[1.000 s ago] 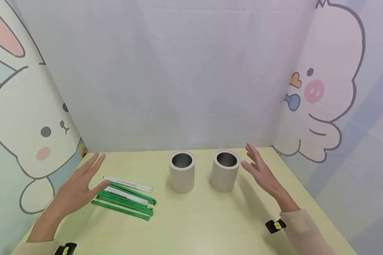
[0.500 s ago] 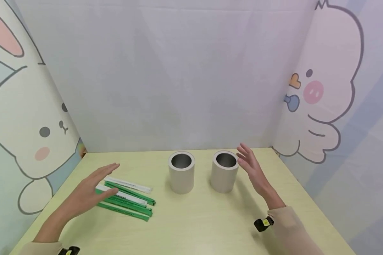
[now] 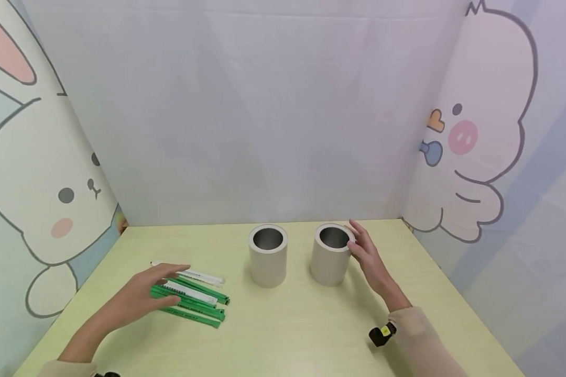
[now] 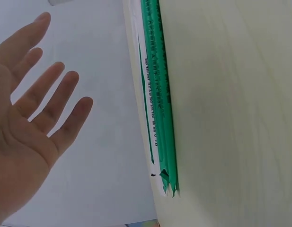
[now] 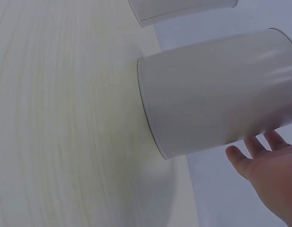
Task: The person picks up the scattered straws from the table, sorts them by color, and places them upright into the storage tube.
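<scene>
Both hands have moved since the earlier frame: the left hand [image 3: 134,298] has shifted rightward and down over the packets at the lower left of the frame, and the right hand [image 3: 370,262] has come leftward to the right cup, while both cups stand where they stood.

At the far left, a rabbit drawing [image 3: 28,220] with thick grey outlines covers the pale cloth. Next to it, the left hand hangs above the packets, empty, with a wide gap between thumb and fingers; the left wrist view shows its fingers spread and clear of them. Below lie the green packets [image 3: 203,310] and white packets [image 3: 198,296], long, thin and flat, in a loose slanting bundle, their wrappers creased and printed with small dark lettering.

Near the middle of the frame stands the left cup [image 3: 268,267], upright, a smooth off-white cylinder with a thick rim and a dark grey, metal-looking inside. Just right of it, well apart, stands the matching right cup [image 3: 329,267]. Beside that cup's right side is the right hand, loosely open, thumb at the rim; whether its fingertips actually touch cannot be told. Under everything spreads the table [image 3: 287,335], pale yellow with faint wood grain.
</scene>
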The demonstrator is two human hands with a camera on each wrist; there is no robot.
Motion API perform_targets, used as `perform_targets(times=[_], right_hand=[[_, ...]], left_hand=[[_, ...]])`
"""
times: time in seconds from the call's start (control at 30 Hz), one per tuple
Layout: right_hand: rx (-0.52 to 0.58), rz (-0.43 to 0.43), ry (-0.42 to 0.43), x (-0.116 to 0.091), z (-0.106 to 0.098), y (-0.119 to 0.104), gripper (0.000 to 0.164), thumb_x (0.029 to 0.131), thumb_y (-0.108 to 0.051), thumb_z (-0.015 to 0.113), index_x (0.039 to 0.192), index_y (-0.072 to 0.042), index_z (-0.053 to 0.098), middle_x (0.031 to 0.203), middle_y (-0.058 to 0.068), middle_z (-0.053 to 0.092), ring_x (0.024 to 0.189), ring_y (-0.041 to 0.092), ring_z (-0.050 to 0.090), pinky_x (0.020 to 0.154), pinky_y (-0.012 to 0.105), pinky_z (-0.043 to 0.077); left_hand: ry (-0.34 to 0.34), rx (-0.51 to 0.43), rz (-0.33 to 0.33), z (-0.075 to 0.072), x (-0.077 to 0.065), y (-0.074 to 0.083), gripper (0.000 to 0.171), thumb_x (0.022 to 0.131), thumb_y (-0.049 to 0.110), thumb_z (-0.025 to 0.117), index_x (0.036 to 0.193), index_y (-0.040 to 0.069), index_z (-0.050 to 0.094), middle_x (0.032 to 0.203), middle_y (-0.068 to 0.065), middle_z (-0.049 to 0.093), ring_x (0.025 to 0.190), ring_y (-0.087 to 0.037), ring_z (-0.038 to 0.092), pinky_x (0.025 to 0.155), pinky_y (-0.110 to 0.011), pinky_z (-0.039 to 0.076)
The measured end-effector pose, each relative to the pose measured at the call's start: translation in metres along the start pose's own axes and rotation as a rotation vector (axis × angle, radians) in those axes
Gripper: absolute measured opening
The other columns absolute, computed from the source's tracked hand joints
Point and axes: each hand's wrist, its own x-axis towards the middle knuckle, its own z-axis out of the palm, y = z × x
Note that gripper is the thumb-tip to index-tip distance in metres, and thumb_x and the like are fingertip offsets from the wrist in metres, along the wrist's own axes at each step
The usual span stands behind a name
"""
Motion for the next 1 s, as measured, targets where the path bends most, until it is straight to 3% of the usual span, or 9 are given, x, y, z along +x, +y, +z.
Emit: perform_targets(times=[0.07, 0.2, 0.43, 0.57, 0.83, 1.0], right_hand=[[0.014, -0.004, -0.001, -0.001, 0.000, 0.003, 0.064, 0.114, -0.022, 0.045, 0.170, -0.011, 0.015, 0.167, 0.025, 0.030, 0.145, 0.017, 0.042, 0.109, 0.015, 0.041], [0.028, -0.010, -0.012, -0.002, 0.000, 0.008, 0.063, 0.114, -0.019, 0.045, 0.169, -0.008, 0.017, 0.163, 0.026, 0.035, 0.135, 0.005, 0.049, 0.106, 0.014, 0.043], [0.036, 0.007, -0.022, -0.002, 0.001, 0.012, 0.062, 0.115, -0.024, 0.045, 0.169, -0.012, 0.018, 0.162, 0.023, 0.035, 0.136, 0.006, 0.049, 0.110, 0.021, 0.043], [0.029, 0.016, -0.025, -0.002, 0.001, 0.012, 0.062, 0.115, -0.026, 0.045, 0.169, -0.015, 0.018, 0.163, 0.021, 0.035, 0.137, 0.007, 0.048, 0.111, 0.022, 0.043], [0.027, 0.030, -0.020, -0.002, 0.000, 0.014, 0.062, 0.115, -0.026, 0.045, 0.169, -0.015, 0.018, 0.162, 0.021, 0.036, 0.136, 0.007, 0.048, 0.108, 0.018, 0.043], [0.018, 0.030, -0.024, -0.001, 0.000, 0.015, 0.064, 0.115, -0.026, 0.045, 0.170, -0.012, 0.015, 0.162, 0.021, 0.036, 0.137, 0.007, 0.048, 0.108, 0.017, 0.043]], left_hand=[[-0.030, -0.013, 0.010, 0.002, -0.001, -0.001, 0.063, 0.088, 0.034, 0.088, 0.146, 0.024, 0.063, 0.136, 0.002, 0.069, 0.110, -0.009, 0.069, 0.086, -0.034, 0.061], [-0.113, -0.049, 0.043, 0.003, -0.004, -0.005, 0.058, 0.089, 0.028, 0.087, 0.142, 0.019, 0.066, 0.135, -0.002, 0.069, 0.111, -0.016, 0.071, 0.087, -0.032, 0.061], [-0.250, -0.064, 0.051, 0.006, -0.009, -0.015, 0.049, 0.091, 0.028, 0.085, 0.137, 0.024, 0.067, 0.130, 0.006, 0.069, 0.115, -0.013, 0.066, 0.091, -0.028, 0.058], [-0.274, -0.068, 0.082, 0.008, -0.009, -0.020, 0.042, 0.091, 0.026, 0.085, 0.131, 0.021, 0.071, 0.124, 0.004, 0.071, 0.113, -0.007, 0.064, 0.090, -0.027, 0.058], [-0.284, -0.014, 0.169, 0.015, -0.008, -0.030, 0.040, 0.085, 0.005, 0.086, 0.119, 0.020, 0.071, 0.114, 0.008, 0.072, 0.103, -0.008, 0.067, 0.083, -0.030, 0.059], [-0.291, -0.052, 0.196, 0.017, -0.006, -0.032, 0.042, 0.083, -0.003, 0.085, 0.113, 0.022, 0.071, 0.110, 0.010, 0.072, 0.097, -0.007, 0.067, 0.078, -0.031, 0.059]])
